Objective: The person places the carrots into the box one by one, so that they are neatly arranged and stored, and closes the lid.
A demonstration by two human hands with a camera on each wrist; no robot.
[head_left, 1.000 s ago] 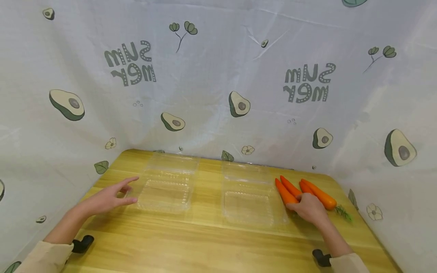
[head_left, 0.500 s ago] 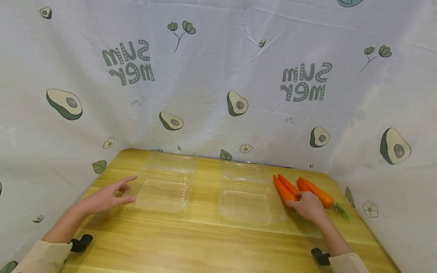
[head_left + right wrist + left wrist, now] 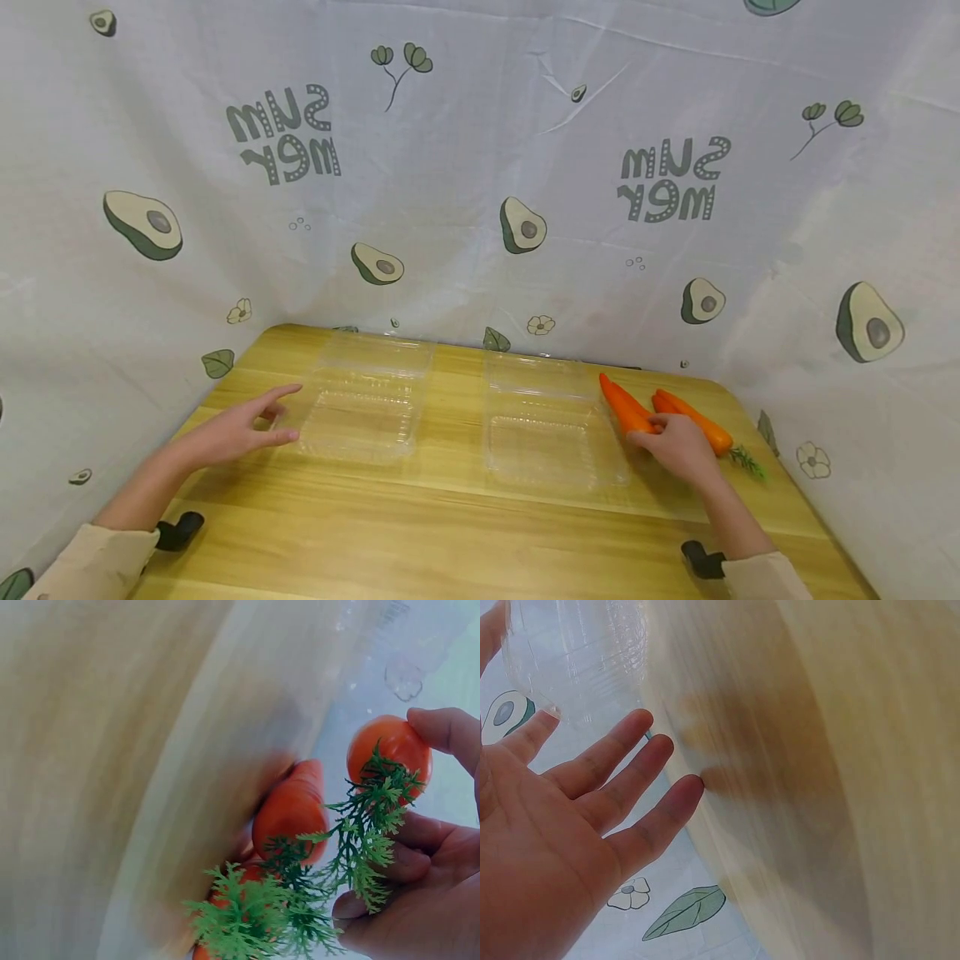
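Observation:
My right hand (image 3: 678, 450) pinches an orange carrot (image 3: 624, 406) with green leaves, between thumb and fingers. In the right wrist view, this carrot (image 3: 379, 742) is raised above another carrot (image 3: 289, 821) lying on the table. Two more carrots (image 3: 701, 425) lie just right of the hand, partly hidden by it. My left hand (image 3: 236, 431) is beside the left clear plastic container (image 3: 352, 455), fingers spread and holding nothing; whether the fingertips touch its rim I cannot tell. To the left of the carrots stands a second clear plastic container (image 3: 536, 482), its lid folded back.
Both containers stand on a wooden table (image 3: 420, 542), lids towards the back. A white curtain (image 3: 450, 167) printed with avocados and leaves closes off the back and both sides.
The carrot in my right hand has risen slightly from the table, its tip moving up and over the carrot beside it. My left hand has stayed in place.

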